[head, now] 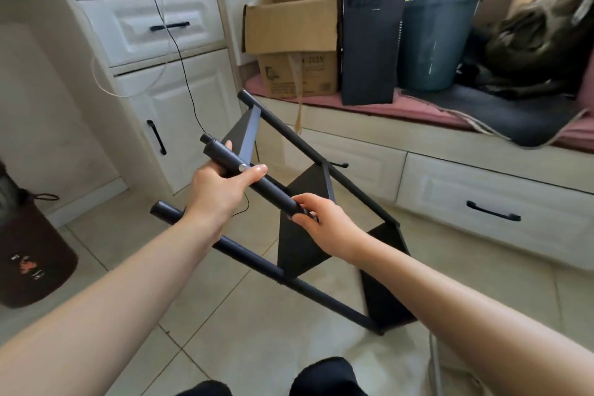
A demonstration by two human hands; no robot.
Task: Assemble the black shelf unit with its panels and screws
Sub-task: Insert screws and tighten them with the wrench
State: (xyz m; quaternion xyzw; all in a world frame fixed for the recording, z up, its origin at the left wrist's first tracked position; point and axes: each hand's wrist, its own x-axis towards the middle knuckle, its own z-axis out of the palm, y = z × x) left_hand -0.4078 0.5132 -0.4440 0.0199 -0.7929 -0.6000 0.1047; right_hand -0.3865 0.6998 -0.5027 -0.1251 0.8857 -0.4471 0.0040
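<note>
Two hands: both gripped one black tube; left hand upper, right hand lower.
Shelf: mid-frame, tilted over the floor.
Advice: probably hold the frame steady while seating the tube straight.

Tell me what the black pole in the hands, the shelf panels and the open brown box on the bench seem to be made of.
Black pole: probably metal tubing, matte black coat; round, thin, with a silvery screw head showing.
Shelf panels: thin flat sheets, matte black, likely painted metal, though coated board is possible.
Open brown box: corrugated cardboard, raw brown with folded flaps.
</note>
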